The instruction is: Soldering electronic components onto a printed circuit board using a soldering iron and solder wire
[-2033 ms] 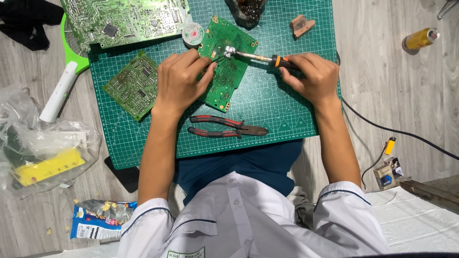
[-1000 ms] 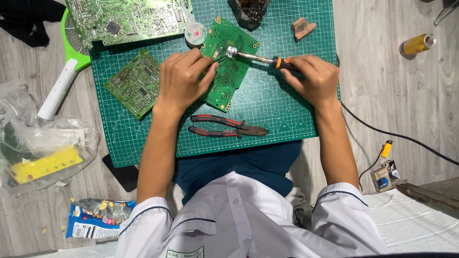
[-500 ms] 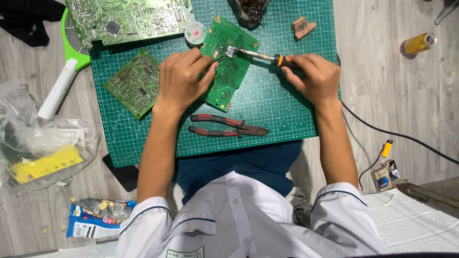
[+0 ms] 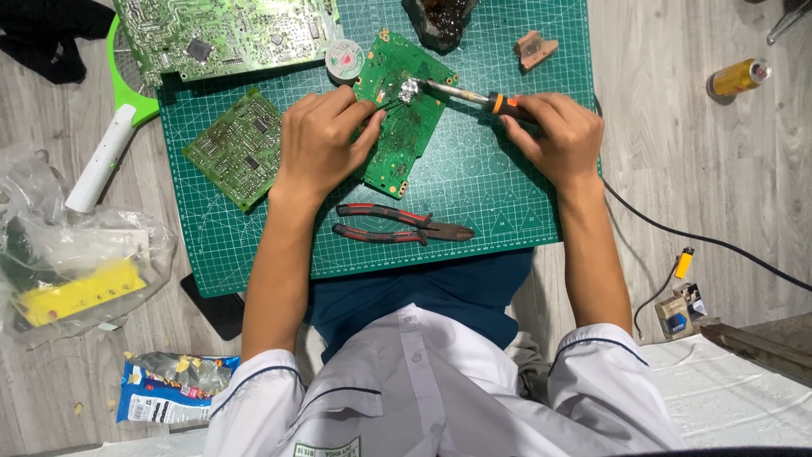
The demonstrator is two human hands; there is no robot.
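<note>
While the left hand (image 4: pixel 320 144) pins the circuit board (image 4: pixel 397 127) with narrow fingers, the right hand (image 4: pixel 554 135) fingers hold a soldering iron (image 4: pixel 461 93), tip touching it.

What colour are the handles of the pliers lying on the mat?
Red and black handles on the pliers, seen in the head view.

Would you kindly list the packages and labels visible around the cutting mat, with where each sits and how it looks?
Snack packet: floor, lower left; flat, blue and white, torn open.
Clear plastic bag: left of the mat; crumpled, holding a yellow block.
Small carton: floor, right; blue and white, box-shaped.
Can: upper right; yellow cylinder on its side.
Round solder tin: mat's top edge; white label with green and red.
</note>
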